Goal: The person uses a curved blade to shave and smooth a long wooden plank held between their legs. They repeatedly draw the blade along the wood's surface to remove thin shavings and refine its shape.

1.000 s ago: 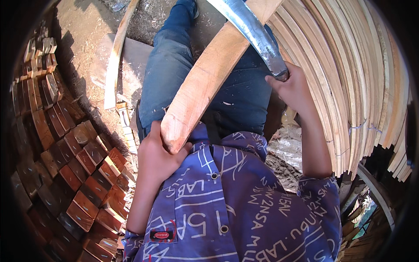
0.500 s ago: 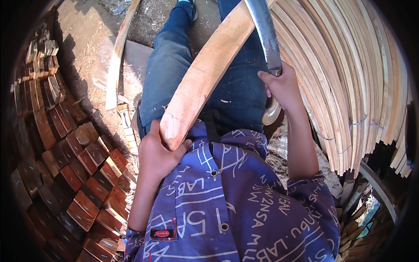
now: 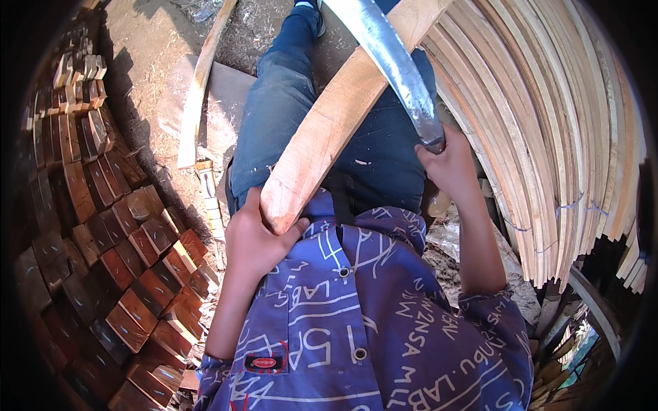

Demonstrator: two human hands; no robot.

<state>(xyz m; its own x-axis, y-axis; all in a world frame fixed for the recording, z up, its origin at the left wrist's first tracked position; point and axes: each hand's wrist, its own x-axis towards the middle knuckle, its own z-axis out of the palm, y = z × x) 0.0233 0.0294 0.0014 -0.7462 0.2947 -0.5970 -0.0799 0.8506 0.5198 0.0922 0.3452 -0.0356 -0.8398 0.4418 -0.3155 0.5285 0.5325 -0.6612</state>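
Note:
A long, pale wooden plank [image 3: 329, 127] slants across my lap, its near end against my shirt and its far end toward the top right. My left hand [image 3: 257, 233] is closed round the plank's near end, thumb on one side and fingers on the other. In my right hand [image 3: 449, 161] is a machete [image 3: 401, 75], gripped at its handle, which the fist mostly hides. The broad, curved metal blade points up and to the left. It crosses over the plank's far part; whether it touches the wood I cannot tell.
At the right lies a big stack of long, pale wood strips [image 3: 534, 123], tied with thin blue string. Dark reddish-brown wood blocks [image 3: 130, 274] are piled on the left. A narrow curved strip of wood [image 3: 199, 89] leans on the ground beyond my left leg.
The machete has swung leftward and its flat now shows more, crossing over the plank. My right hand has moved slightly down. My left hand keeps its hold on the plank.

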